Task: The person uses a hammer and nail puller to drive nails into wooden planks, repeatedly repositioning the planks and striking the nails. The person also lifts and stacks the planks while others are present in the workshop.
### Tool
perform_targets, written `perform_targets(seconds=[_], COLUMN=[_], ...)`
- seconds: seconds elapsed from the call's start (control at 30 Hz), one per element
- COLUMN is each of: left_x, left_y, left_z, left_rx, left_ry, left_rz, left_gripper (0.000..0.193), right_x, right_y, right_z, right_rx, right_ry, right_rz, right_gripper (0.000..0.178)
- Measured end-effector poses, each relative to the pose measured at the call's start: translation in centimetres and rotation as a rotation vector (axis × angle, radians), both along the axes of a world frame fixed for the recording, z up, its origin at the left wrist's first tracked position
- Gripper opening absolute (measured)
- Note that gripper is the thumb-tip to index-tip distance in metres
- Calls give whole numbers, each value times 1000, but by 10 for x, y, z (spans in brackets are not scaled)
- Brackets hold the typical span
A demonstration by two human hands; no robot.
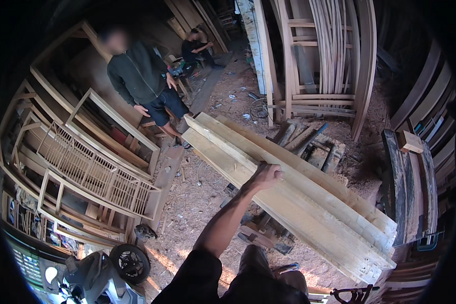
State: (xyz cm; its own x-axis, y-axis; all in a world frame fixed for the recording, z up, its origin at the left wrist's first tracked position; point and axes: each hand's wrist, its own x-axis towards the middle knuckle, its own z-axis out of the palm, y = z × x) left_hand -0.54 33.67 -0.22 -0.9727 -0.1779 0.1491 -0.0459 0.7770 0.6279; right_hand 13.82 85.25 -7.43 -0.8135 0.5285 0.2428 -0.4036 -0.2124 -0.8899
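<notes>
My left hand (267,176) reaches out from a dark sleeve and is closed over a long narrow wooden board (223,144) that lies along a stack of pale planks (314,223). Its fingers are curled at the board's upper edge, and their undersides are hidden. The planks run from the upper middle down to the lower right, raised above the floor on low supports (266,235). Another long board (334,185) lies along the far side. My right hand is out of sight.
On the left, wooden frames (111,119) and a slatted panel (86,162) lean together; a motorcycle (99,276) stands below them. A person (142,76) stands beyond the planks' far end, another (197,50) sits farther back. Shavings cover the floor; timber (324,55) leans upright behind.
</notes>
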Motion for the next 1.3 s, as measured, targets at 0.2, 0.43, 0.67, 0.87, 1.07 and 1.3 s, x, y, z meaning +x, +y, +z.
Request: perform_targets(seconds=[0.2, 0.43, 0.67, 0.87, 1.07, 1.3], left_x=[-2, 10, 19, 20, 12, 0], left_y=[0, 14, 73, 167, 279, 353], left_z=[-11, -12, 1, 31, 47, 29], left_rx=[-35, -140, -199, -216, -131, -353], left_ry=[57, 386, 357, 413, 363, 67], left_rz=[61, 105, -40, -307, -560, -700], left_gripper=[16, 10, 15, 41, 62, 48], right_x=[-19, -11, 30, 17, -41, -94], right_y=[-22, -31, 7, 36, 59, 50], right_z=[26, 55, 113, 169, 212, 236], right_rx=[41, 104, 215, 301, 348, 338], right_ry=[11, 16, 125, 225, 191, 40], right_rz=[35, 6, -6, 68, 148, 334], right_gripper=[41, 54, 68, 80, 92, 110])
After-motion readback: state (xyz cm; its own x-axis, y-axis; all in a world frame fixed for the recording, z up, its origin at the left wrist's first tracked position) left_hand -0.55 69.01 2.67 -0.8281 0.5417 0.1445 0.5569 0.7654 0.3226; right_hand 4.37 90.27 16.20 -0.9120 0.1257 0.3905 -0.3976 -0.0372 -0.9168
